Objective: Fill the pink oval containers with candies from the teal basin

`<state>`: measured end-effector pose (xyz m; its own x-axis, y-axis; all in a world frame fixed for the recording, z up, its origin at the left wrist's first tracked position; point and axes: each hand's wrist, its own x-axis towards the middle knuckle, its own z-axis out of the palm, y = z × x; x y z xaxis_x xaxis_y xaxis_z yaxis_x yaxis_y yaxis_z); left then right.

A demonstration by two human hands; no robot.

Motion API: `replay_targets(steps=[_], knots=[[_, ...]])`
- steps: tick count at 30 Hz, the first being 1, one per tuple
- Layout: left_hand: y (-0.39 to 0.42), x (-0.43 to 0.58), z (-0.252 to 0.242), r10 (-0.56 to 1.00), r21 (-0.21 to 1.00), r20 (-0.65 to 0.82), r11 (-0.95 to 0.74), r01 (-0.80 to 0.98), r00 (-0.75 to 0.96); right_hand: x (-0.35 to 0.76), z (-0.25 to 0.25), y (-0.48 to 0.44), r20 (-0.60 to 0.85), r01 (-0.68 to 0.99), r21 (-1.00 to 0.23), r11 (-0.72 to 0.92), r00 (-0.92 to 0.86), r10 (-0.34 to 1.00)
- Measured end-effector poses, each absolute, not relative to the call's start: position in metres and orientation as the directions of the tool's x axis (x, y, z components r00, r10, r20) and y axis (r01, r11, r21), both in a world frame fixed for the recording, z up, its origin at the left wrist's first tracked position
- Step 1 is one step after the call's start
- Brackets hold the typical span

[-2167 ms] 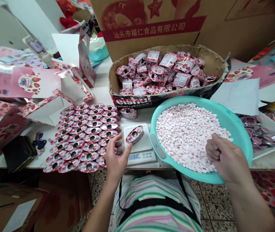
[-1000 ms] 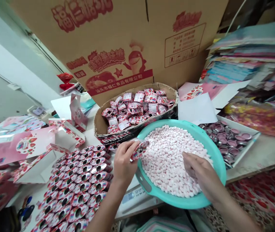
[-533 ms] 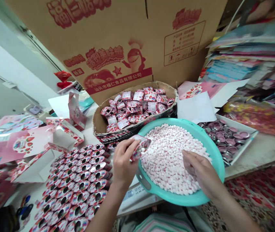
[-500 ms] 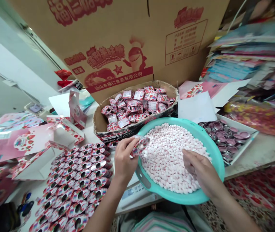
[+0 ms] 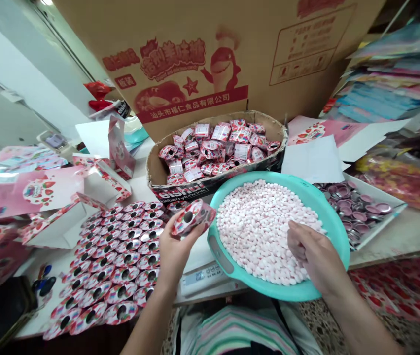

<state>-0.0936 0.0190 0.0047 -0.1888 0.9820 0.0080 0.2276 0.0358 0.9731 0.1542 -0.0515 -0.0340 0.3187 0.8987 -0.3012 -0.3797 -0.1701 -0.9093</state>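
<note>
My left hand (image 5: pixel 176 254) holds a strawberry-print candy pouch (image 5: pixel 193 217) with a round hole in its face, up beside the rim of a teal plastic basin (image 5: pixel 337 236). The basin is tilted and full of small pink-and-white candies (image 5: pixel 265 231). My right hand (image 5: pixel 315 256) rests at the pile's right edge, its fingers bunched; I cannot tell whether they hold candies. A digital kitchen scale (image 5: pixel 202 278) lies partly under the basin. Many matching pouches (image 5: pixel 114 266) lie in overlapping rows left of my left hand.
A cardboard tray (image 5: pixel 158 162) of filled pouches stands behind the basin, before a printed carton (image 5: pixel 195 64). A white tray of metallic pink lids (image 5: pixel 380 222) sits right. Flat pink printed cartons (image 5: pixel 28 190) lie left, near a black wallet (image 5: pixel 6 305).
My left hand has drawn the pouch back from over the basin, turning its hole upward. My right hand has moved slightly right across the pile. The whole view has shifted with my head.
</note>
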Motion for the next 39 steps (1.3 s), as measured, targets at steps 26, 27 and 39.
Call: replay_targets(steps=[26,27,39], knots=[[0.002,-0.147,-0.062,0.991,0.704,0.127,-0.124,0.700,0.048,0.161,-0.045,-0.053,-0.343,-0.312,-0.920,-0.238,0.348,0.873],[-0.001,-0.149,-0.057,0.988,0.703,0.147,-0.144,0.697,0.056,0.161,-0.045,-0.053,-0.351,-0.313,-0.917,-0.245,0.346,0.870],[-0.014,-0.190,-0.020,0.919,0.670,0.346,-0.102,0.735,-0.188,0.160,-0.045,-0.052,-0.344,-0.251,-0.932,-0.260,0.391,0.854]])
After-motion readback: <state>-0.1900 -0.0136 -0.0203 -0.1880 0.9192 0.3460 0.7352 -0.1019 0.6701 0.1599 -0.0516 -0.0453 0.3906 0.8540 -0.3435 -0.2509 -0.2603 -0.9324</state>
